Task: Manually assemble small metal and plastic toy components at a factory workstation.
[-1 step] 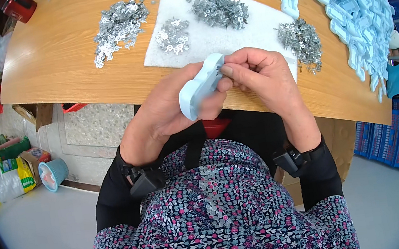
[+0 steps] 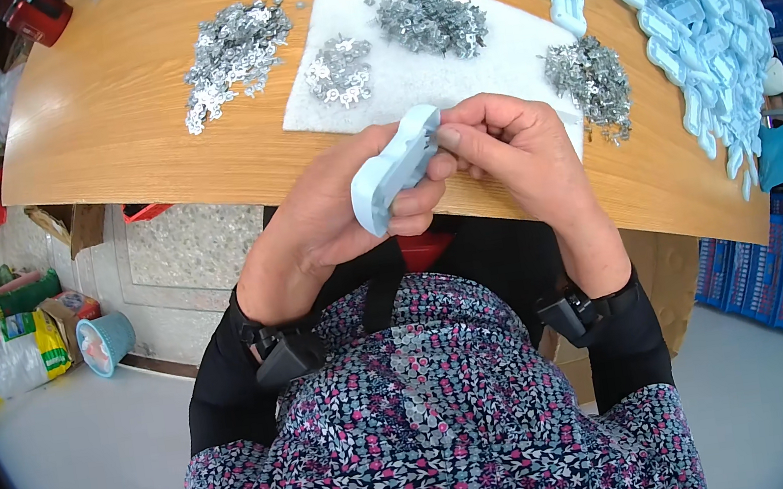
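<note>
My left hand (image 2: 330, 193) is wrapped round a light blue plastic housing (image 2: 392, 173), a long, hollow piece with a wavy edge. It is held tilted above the table's front edge, its open side toward my right hand (image 2: 512, 144). The right thumb and forefinger are pinched together at the upper end of the housing. Something small and grey shows beside these fingertips, too small to make out. Beyond my hands lies a white foam sheet (image 2: 321, 120), bearing a dark heap of small metal parts (image 2: 431, 20) and a smaller heap of shiny metal clips (image 2: 339, 71).
More metal pieces (image 2: 238, 52) are heaped on the wooden table (image 2: 125, 101) at left, and another metal heap (image 2: 590, 85) sits at the sheet's right edge. Many blue housings (image 2: 698, 16) are piled at right. A blue basket (image 2: 106, 341) stands on the floor at left.
</note>
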A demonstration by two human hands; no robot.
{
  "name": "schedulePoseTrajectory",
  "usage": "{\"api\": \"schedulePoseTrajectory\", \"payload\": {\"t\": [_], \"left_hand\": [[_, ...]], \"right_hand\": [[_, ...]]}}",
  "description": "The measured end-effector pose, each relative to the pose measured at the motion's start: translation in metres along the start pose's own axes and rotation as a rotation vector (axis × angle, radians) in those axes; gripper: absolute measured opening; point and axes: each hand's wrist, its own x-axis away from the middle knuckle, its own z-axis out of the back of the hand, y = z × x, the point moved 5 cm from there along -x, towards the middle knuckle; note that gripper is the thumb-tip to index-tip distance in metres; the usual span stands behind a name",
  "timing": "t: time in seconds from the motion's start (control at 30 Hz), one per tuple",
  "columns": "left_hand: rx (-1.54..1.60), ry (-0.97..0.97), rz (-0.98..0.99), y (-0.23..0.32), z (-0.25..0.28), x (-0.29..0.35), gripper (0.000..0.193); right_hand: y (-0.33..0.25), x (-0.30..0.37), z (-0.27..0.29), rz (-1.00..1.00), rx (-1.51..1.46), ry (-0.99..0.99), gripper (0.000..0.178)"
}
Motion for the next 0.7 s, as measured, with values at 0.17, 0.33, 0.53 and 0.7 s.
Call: {"api": "schedulePoseTrajectory", "payload": {"t": [0.17, 0.33, 0.53, 0.7], "left_hand": [[0.051, -0.059, 0.038, -0.005, -0.002, -0.001, 0.043], [0.081, -0.036, 0.021, -0.006, -0.015, 0.000, 0.042], [0.104, -0.143, -0.004, 0.000, -0.014, -0.001, 0.057], [-0.017, -0.026, -0.108, 0.005, -0.018, -0.009, 0.079]], "right_hand": [[-0.003, 0.001, 0.002, -0.013, 0.019, 0.008, 0.020], [-0.007, 0.003, 0.003, -0.017, 0.023, 0.034, 0.018], [-0.016, 0.020, 0.006, 0.115, -0.114, 0.062, 0.013], [-0.020, 0.041, 0.004, 0.205, 0.036, -0.002, 0.012]]}}
